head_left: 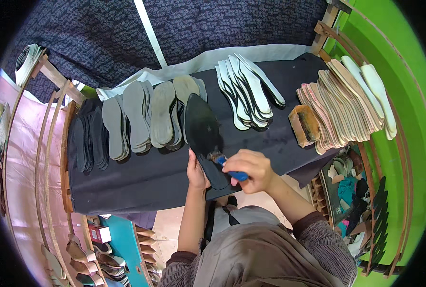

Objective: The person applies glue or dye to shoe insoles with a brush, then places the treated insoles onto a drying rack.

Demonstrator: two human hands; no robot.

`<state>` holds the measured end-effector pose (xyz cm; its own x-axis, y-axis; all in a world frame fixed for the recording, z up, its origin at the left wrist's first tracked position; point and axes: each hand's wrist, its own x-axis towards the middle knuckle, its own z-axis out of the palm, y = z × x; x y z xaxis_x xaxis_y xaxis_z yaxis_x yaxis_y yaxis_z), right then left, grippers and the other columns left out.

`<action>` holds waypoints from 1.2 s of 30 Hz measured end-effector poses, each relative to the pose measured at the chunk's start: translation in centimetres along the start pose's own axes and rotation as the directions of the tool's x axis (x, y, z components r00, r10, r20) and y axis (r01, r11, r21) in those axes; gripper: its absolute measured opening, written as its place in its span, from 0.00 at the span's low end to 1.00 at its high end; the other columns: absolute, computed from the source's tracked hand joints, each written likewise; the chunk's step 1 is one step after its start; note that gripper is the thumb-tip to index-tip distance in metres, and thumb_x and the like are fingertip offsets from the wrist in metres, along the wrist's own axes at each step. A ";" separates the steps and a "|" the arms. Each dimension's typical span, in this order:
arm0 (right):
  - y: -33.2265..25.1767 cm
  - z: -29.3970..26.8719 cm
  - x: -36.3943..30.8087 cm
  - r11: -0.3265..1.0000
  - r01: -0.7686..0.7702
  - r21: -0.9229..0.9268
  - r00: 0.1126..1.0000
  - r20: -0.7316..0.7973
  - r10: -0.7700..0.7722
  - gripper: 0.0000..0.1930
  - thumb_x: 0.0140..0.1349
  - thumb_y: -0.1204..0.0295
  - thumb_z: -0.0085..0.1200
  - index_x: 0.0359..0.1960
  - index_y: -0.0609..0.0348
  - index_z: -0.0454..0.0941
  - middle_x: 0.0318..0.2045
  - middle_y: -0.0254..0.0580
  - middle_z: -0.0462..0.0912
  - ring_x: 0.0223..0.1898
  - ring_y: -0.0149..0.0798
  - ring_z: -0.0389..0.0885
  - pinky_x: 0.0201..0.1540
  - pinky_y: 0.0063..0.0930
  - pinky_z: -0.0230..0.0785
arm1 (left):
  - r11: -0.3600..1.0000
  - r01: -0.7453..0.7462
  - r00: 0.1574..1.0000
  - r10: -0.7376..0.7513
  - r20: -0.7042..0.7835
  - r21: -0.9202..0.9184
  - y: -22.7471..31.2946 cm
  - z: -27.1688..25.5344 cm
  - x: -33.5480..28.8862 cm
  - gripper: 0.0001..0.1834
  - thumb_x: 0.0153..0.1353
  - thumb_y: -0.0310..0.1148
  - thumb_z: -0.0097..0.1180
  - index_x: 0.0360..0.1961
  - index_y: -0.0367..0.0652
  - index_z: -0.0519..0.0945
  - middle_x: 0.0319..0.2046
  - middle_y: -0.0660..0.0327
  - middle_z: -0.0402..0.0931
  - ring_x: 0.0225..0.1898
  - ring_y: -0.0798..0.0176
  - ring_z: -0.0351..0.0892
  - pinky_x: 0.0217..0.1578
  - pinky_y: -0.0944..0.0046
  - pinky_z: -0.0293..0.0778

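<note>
In my left hand [196, 173] a black shoe insole [201, 122] is held by its near left edge, tilted with the wide end pointing away from me. My right hand [252, 170] grips the blue handle of a brush [238, 175], and its bristles meet the narrower part of the insole. The insole's dark face is toward me. Just beyond it lie grey insoles [136, 117] in overlapping stacks, partly hidden by the black one.
A dark cloth covers the table [127, 186]. Black-and-white insoles [246, 91] fan out at the back. To the right stand an open box with yellowish residue [303, 125] and a long row of beige insoles [349, 107]. Wooden racks [67, 158] flank the table.
</note>
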<state>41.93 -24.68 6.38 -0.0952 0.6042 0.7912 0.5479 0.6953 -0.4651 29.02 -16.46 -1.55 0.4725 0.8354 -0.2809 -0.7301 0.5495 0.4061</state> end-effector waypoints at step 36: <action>-1.1 -4.9 -1.8 0.999 -0.029 -0.043 0.996 -0.082 0.026 0.09 0.46 0.75 0.60 0.32 0.64 0.80 0.29 0.47 0.82 0.28 0.44 0.82 0.31 0.30 0.73 | 0.982 0.186 0.833 -0.165 0.529 0.014 0.8 -3.1 0.6 0.35 0.67 0.59 0.25 0.56 0.39 0.67 0.42 0.45 0.75 0.42 0.49 0.77 0.44 0.49 0.73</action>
<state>45.61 -28.41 7.42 -0.0123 0.5878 0.8089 0.5858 0.6599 -0.4705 27.25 -15.55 -4.08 0.7748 0.6119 0.1589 -0.6227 0.6954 0.3588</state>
